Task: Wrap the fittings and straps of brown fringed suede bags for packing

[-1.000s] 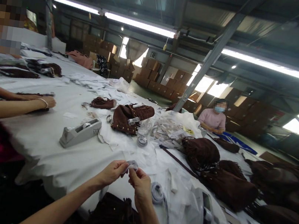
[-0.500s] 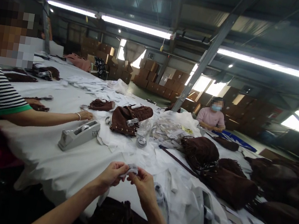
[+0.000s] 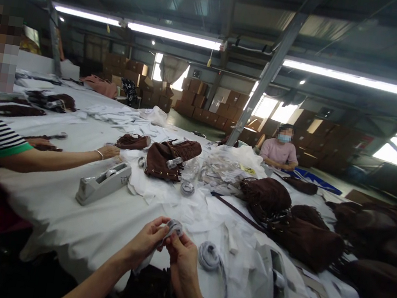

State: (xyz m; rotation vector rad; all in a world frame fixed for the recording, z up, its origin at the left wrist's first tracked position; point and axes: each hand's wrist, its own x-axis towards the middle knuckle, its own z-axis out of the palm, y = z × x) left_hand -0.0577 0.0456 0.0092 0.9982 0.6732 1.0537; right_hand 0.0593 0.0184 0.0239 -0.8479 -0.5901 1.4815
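Note:
Close together over the table's near edge, my two hands pinch a small coiled grey-white strip point(image 3: 175, 225); its exact kind is unclear. My left hand point(image 3: 149, 241) grips it from the left, fingers closed. From the right, my right hand point(image 3: 183, 255) presses thumb and fingers against its lower side. Below my wrists lies a dark brown bag point(image 3: 147, 293), partly hidden by my forearms. A looser coil of grey strip point(image 3: 209, 256) rests on the white covering just right of my right hand. Farther forward lies another small coil point(image 3: 187, 188).
A grey tape dispenser point(image 3: 103, 184) stands ahead left, another point(image 3: 275, 285) at right. Brown fringed bags point(image 3: 165, 161) lie ahead and at right beside plastic and paper. A co-worker's arm point(image 3: 58, 160) reaches in from the left; another person point(image 3: 279, 152) sits across the table.
The strip in my hands now shows as a rounder coil. My right hand has turned and shifted slightly left, uncovering the loose coil beside it. The co-worker's arm at left has shifted slightly.

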